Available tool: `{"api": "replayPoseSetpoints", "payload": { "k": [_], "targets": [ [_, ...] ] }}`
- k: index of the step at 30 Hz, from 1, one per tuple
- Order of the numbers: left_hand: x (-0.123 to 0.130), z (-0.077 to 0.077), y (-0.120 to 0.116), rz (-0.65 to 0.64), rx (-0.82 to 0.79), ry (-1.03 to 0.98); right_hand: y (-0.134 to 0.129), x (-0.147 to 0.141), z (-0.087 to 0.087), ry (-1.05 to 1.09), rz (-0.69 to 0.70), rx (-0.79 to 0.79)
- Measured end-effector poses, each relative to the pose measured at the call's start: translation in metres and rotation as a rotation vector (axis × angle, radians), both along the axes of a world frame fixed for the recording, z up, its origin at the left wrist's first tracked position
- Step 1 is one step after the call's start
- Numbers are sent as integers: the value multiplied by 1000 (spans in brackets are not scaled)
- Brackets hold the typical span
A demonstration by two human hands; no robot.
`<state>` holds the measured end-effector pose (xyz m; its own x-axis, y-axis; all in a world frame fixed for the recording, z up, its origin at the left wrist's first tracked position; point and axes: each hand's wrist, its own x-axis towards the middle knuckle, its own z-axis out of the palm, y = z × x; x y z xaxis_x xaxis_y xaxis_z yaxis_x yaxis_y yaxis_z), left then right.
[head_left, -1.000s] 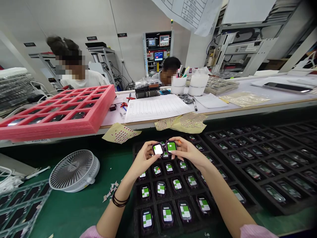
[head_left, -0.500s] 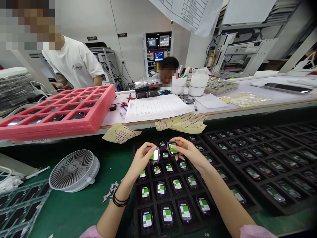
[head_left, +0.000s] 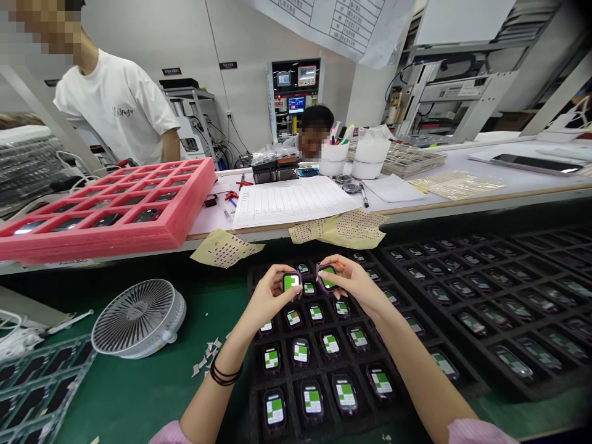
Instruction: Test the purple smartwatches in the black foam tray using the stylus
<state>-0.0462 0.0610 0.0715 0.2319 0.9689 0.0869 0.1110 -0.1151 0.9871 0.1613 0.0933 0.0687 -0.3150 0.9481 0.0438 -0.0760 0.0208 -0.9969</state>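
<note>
Over the far part of a black foam tray (head_left: pixel 285 380), my left hand (head_left: pixel 272 295) grips a small watch-like device (head_left: pixel 291 282) with a green and white lit screen, its thumb at the lower right corner. Close by on the right, my right hand (head_left: pixel 352 282) pinches a second such device (head_left: pixel 327 277), tilted, its screen mostly green. The two devices are apart. Below them, several similar devices with lit green and white screens lie in the tray's compartments.
More black trays (head_left: pixel 467 345) of devices lie right. A round grey fan (head_left: pixel 139 317) and small scraps (head_left: pixel 206 357) are left. A shelf holds a pink foam tray (head_left: pixel 176 231), papers (head_left: pixel 291 200) and white cups (head_left: pixel 333 159). Two people (head_left: pixel 115 105) are beyond.
My left thumb has moved down off the screen, and more green shows on the left device. The right device has shifted slightly right and tilted. The person in white has moved left.
</note>
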Motion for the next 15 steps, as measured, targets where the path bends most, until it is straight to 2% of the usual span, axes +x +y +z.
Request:
{"api": "replayPoseSetpoints", "payload": {
  "k": [5, 9, 15],
  "targets": [
    [0, 2, 2, 84, -59, -32, 1, 3, -3, 9, 138, 10],
    [0, 1, 4, 119, -68, -34, 3, 3, -5, 20, 178, 24],
    [-2, -1, 3, 25, -31, -22, 2, 3, -4, 22, 123, 17]
  ]
}}
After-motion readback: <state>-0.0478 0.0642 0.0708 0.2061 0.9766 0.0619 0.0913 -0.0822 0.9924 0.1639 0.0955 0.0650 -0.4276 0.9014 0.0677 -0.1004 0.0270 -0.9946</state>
